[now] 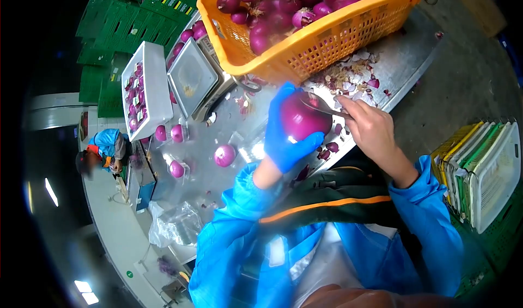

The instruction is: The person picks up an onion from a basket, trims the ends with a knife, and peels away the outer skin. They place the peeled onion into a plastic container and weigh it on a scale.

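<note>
One purple onion (306, 118) clamped in the gloved left hand (279, 127) by the near edge of the surface (406, 62), knife (336, 113) gripped in the bare right hand (373, 128), blade (321, 108) against onion; beyond, peelings (346, 74) beside an orange basket (321, 49) of onions (280, 22).

you wear a blue jacket (373, 251), white top (329, 259), dark garment (340, 182) with an orange stripe (327, 203), and a blue left glove (280, 142).

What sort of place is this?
Probably a produce-packing room: a perforated orange plastic basket of round purple onions stands on a shiny metal table, beside what looks like a square-topped grey weighing scale.
</note>
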A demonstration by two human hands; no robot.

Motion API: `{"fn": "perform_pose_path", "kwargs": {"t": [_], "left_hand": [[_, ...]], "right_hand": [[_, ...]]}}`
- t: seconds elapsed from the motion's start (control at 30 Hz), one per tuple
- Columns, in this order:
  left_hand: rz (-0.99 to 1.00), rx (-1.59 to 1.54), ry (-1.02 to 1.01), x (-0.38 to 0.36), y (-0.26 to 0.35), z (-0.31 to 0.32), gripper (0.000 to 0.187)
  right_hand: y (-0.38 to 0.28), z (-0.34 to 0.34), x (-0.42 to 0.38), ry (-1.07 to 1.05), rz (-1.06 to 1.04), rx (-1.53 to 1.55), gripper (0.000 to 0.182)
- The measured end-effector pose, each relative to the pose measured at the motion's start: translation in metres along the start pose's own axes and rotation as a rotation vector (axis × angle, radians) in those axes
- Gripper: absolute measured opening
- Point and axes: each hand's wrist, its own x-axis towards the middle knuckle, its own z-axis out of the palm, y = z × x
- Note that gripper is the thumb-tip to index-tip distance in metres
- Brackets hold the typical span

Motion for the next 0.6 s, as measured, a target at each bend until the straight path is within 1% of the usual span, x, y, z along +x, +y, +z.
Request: {"fn": "perform_pose_path", "kwargs": {"t": [0.03,0.07,0.13,0.17,0.2,0.23,0.27,0.3,0.33,0.4,0.47,0.5,0.6], "left_hand": [[0.022,0.049,0.036,-0.001,-0.001,0.004,0.103],[0.045,0.098,0.073,-0.001,-0.001,0.007,0.104],[0.166,0.237,0.089,-0.002,-0.013,0.007,0.1],[0.223,0.309,0.091,-0.003,-0.017,0.006,0.099],[0.068,0.039,0.052,-0.005,-0.013,0.01,0.096],[-0.089,-0.23,0.015,-0.007,-0.006,0.016,0.093],[-0.248,-0.499,-0.018,-0.008,-0.001,0.02,0.09],[-0.361,-0.492,-0.062,-0.009,-0.014,0.013,0.087],[-0.324,-0.449,-0.058,-0.009,-0.022,0.011,0.088],[-0.251,-0.363,-0.052,-0.007,-0.028,0.01,0.092],[-0.204,-0.352,-0.006,-0.006,-0.018,0.016,0.096],[-0.177,-0.346,0.015,-0.003,-0.013,0.02,0.098],[-0.111,-0.304,0.038,0.001,-0.013,0.027,0.1]], "right_hand": [[0.002,0.006,-0.004,0.03,0.005,0.104,0.038],[0.002,0.012,-0.008,-0.031,0.102,0.332,0.036],[-0.002,0.02,-0.011,-0.082,0.34,0.79,0.039],[-0.005,0.018,-0.012,-0.17,0.492,1.039,0.043],[-0.009,0.015,-0.011,-0.26,0.647,1.287,0.047],[-0.007,0.018,-0.009,-0.239,0.687,1.274,0.051],[-0.003,0.02,-0.01,-0.281,0.672,1.209,0.051],[0.003,0.024,-0.012,-0.326,0.654,1.143,0.051],[0.005,0.026,-0.012,-0.368,0.634,1.078,0.051],[0.002,0.022,-0.008,-0.151,0.41,0.729,0.037],[0.003,0.015,-0.008,0.038,0.105,0.19,0.034],[-0.003,0.005,-0.007,-0.032,0.146,0.144,0.04],[-0.004,0.003,-0.005,-0.091,0.124,-0.056,0.041]]}}
